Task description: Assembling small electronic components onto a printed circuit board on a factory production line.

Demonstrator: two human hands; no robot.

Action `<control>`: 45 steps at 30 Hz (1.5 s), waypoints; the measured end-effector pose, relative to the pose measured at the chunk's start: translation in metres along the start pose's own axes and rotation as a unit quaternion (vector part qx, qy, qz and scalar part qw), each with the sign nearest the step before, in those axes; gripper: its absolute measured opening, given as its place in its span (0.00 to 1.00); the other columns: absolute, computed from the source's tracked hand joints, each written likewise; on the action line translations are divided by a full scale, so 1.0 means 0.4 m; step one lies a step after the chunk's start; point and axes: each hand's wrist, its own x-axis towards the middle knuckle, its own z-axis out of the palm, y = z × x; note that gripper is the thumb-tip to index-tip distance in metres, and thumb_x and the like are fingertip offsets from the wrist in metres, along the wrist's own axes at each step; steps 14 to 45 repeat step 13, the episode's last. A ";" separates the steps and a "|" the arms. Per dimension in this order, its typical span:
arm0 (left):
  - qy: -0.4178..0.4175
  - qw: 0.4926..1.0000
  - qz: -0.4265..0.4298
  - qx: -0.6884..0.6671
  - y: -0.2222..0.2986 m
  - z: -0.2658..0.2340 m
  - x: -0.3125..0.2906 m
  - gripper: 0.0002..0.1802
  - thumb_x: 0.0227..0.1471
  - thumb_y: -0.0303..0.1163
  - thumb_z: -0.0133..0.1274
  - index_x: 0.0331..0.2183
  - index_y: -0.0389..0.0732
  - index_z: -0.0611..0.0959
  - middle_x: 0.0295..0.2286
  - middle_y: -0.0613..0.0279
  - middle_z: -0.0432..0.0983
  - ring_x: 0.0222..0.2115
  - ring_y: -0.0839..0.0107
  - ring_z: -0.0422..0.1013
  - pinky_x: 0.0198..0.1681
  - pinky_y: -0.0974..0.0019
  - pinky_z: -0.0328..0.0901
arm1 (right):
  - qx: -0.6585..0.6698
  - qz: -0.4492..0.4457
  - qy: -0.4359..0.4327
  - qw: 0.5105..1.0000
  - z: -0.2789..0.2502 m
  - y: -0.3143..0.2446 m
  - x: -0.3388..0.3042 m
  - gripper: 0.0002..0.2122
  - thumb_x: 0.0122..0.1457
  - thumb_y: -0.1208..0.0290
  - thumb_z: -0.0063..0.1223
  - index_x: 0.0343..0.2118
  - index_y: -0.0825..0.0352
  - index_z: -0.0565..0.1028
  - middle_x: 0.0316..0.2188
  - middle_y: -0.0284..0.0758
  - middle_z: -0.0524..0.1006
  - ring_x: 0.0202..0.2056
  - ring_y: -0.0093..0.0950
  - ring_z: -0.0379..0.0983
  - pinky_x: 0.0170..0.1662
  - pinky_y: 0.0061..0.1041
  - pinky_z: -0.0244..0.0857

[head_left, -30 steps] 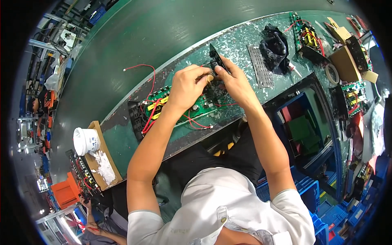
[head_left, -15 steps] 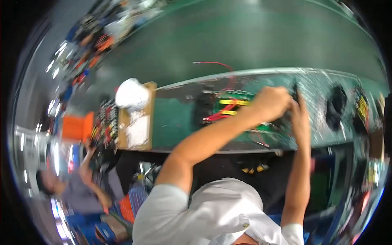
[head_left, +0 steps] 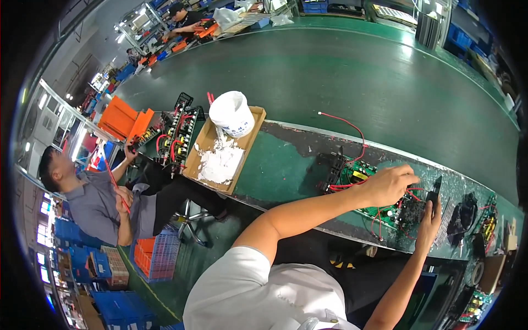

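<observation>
Green bench at right of frame carried one green circuit board (head_left: 379, 203), long axis running toward lower right, with left hand (head_left: 388, 184) curled loosely on its upper-left part and right hand (head_left: 430, 217) pinching one small black part (head_left: 434, 195) at its right end.

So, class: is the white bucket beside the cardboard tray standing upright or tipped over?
Tipped. The white bucket leans over the far end of the cardboard tray, its side towards the camera, above the white material lying there.

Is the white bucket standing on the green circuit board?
No, the white bucket stands in a cardboard tray, well left of the green circuit board.
</observation>
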 end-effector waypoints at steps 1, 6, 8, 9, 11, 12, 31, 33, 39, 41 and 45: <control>0.010 1.000 0.004 0.001 -0.007 0.007 -0.001 0.16 0.49 0.21 0.54 0.43 0.36 0.81 0.41 0.52 0.75 0.37 0.52 0.76 0.40 0.54 0.71 | -0.005 -0.002 -0.003 1.000 -0.001 0.011 0.004 0.22 0.68 0.64 0.50 0.62 0.67 0.67 0.34 0.23 0.71 0.27 0.13 0.57 0.28 0.15 0.54; 0.015 0.997 0.017 -0.067 0.007 0.007 0.001 0.14 0.49 0.22 0.55 0.41 0.37 0.82 0.40 0.53 0.75 0.36 0.54 0.76 0.40 0.56 0.71 | -0.010 0.012 0.005 1.000 -0.022 0.032 0.007 0.23 0.68 0.62 0.49 0.61 0.69 0.66 0.38 0.28 0.74 0.31 0.14 0.64 0.33 0.16 0.59; 0.010 0.982 0.057 -0.180 0.045 -0.023 0.001 0.09 0.50 0.25 0.58 0.36 0.37 0.83 0.39 0.56 0.77 0.37 0.56 0.76 0.40 0.59 0.71 | -0.024 -0.016 0.024 0.999 -0.020 0.063 0.016 0.22 0.68 0.65 0.50 0.61 0.72 0.66 0.41 0.30 0.75 0.34 0.17 0.66 0.36 0.17 0.62; -0.063 0.951 0.075 -0.295 0.086 -0.061 0.000 0.07 0.50 0.27 0.59 0.34 0.38 0.83 0.38 0.56 0.78 0.37 0.57 0.76 0.40 0.60 0.71 | -0.015 -0.060 0.033 0.998 -0.019 0.082 0.027 0.21 0.68 0.68 0.50 0.61 0.71 0.66 0.39 0.27 0.75 0.31 0.14 0.63 0.33 0.15 0.60; -0.215 0.806 0.176 -0.522 0.166 -0.162 -0.013 0.11 0.51 0.37 0.63 0.26 0.40 0.82 0.33 0.56 0.81 0.35 0.59 0.76 0.36 0.61 0.70 | -0.027 0.014 -0.004 1.000 -0.012 0.029 0.020 0.21 0.67 0.68 0.51 0.61 0.70 0.67 0.45 0.30 0.75 0.38 0.14 0.67 0.39 0.13 0.62; -0.281 0.693 0.254 -0.614 0.202 -0.210 -0.023 0.18 0.53 0.45 0.62 0.23 0.41 0.81 0.31 0.56 0.80 0.32 0.58 0.76 0.34 0.61 0.69 | -0.007 0.025 0.007 1.000 -0.005 0.024 0.016 0.22 0.67 0.67 0.52 0.61 0.70 0.67 0.44 0.29 0.75 0.37 0.13 0.67 0.38 0.13 0.61; -0.340 0.638 0.282 -0.631 0.236 -0.273 -0.033 0.21 0.56 0.46 0.57 0.22 0.40 0.81 0.34 0.57 0.81 0.32 0.61 0.76 0.36 0.62 0.68 | 0.013 0.035 0.020 0.999 -0.007 0.024 0.012 0.22 0.67 0.67 0.52 0.61 0.70 0.67 0.43 0.28 0.75 0.36 0.13 0.66 0.37 0.12 0.60; -0.340 0.638 0.282 -0.631 0.236 -0.273 -0.033 0.21 0.56 0.46 0.57 0.22 0.40 0.81 0.34 0.57 0.81 0.32 0.61 0.76 0.36 0.62 0.68 | 0.013 0.035 0.020 0.999 -0.007 0.024 0.012 0.22 0.67 0.67 0.52 0.61 0.70 0.67 0.43 0.28 0.75 0.36 0.13 0.66 0.37 0.12 0.60; -0.340 0.638 0.282 -0.631 0.236 -0.273 -0.033 0.21 0.56 0.46 0.57 0.22 0.40 0.81 0.34 0.57 0.81 0.32 0.61 0.76 0.36 0.62 0.68 | 0.013 0.035 0.020 0.999 -0.007 0.024 0.012 0.22 0.67 0.67 0.52 0.61 0.70 0.67 0.43 0.28 0.75 0.36 0.13 0.66 0.37 0.12 0.60; -0.340 0.638 0.282 -0.631 0.236 -0.273 -0.033 0.21 0.56 0.46 0.57 0.22 0.40 0.81 0.34 0.57 0.81 0.32 0.61 0.76 0.36 0.62 0.68 | 0.013 0.035 0.020 0.999 -0.007 0.024 0.012 0.22 0.67 0.67 0.52 0.61 0.70 0.67 0.43 0.28 0.75 0.36 0.13 0.66 0.37 0.12 0.60; -0.340 0.638 0.282 -0.631 0.236 -0.273 -0.033 0.21 0.56 0.46 0.57 0.22 0.40 0.81 0.34 0.57 0.81 0.32 0.61 0.76 0.36 0.62 0.68 | 0.013 0.035 0.020 0.999 -0.007 0.024 0.012 0.22 0.67 0.67 0.52 0.61 0.70 0.67 0.43 0.28 0.75 0.36 0.13 0.66 0.37 0.12 0.60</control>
